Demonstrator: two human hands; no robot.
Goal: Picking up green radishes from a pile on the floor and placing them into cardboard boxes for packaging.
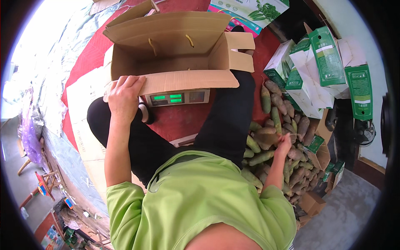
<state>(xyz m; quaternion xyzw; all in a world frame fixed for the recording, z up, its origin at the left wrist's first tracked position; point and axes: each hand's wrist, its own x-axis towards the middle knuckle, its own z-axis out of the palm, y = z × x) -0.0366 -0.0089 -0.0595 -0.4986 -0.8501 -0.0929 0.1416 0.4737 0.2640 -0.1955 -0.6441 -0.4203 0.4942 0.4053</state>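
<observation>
Presently, the curled left hand point(123, 95) is gripping a brown cardboard box point(173, 52) ahead, the closed right hand point(284, 143) holding a brownish oblong root point(265, 136) leftward.

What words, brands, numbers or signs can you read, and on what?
None can be quoted reliably:
Scale: green displays, figures too small.
Green-and-white cartons: pale print, too small.
Upper carton with vegetable picture: tiny print, unreadable.
Flattened cardboard: faint, blurred print.
Poster-like panel, lower left: blurred lettering.
Open cardboard box: none I can make out.
</observation>
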